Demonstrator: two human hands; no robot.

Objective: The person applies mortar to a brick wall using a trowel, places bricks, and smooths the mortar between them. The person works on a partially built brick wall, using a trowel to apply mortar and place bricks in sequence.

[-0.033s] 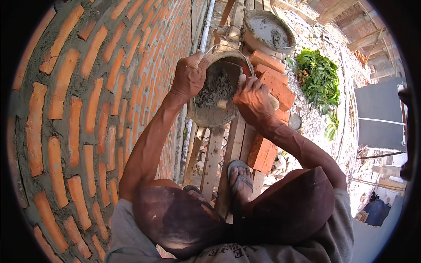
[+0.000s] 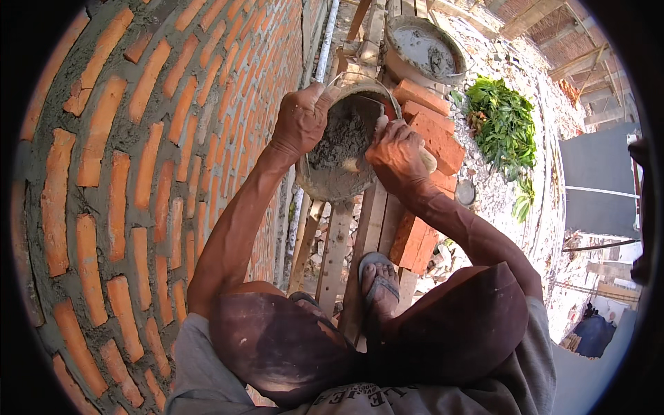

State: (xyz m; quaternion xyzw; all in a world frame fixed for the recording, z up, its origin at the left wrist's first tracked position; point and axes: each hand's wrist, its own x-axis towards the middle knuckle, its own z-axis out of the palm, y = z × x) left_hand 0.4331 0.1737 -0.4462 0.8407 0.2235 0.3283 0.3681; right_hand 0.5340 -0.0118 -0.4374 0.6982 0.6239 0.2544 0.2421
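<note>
A mortar-crusted bucket (image 2: 339, 185) is tipped toward me in front of my knees, its thin wire handle arching over the far side. Wet grey mortar (image 2: 340, 135) lies inside it. My left hand (image 2: 302, 119) is closed on the bucket's left rim. At the right rim, my right hand (image 2: 398, 155) is wrapped around a trowel, whose pale rounded handle end (image 2: 429, 160) sticks out beside the palm. The trowel's blade is mostly hidden by the hand and the bucket.
A brick wall (image 2: 149, 173) with grey joints rises close on my left. Loose bricks (image 2: 436, 142) lie to the right on wooden planks (image 2: 337, 238) under my feet. Beyond stands a round tub (image 2: 394, 59) of watery mortar. Green leaves (image 2: 501, 124) and rubble lie lower right.
My right hand has shifted very slightly left with the trowel. My left hand and the bucket are nearly unchanged.
</note>
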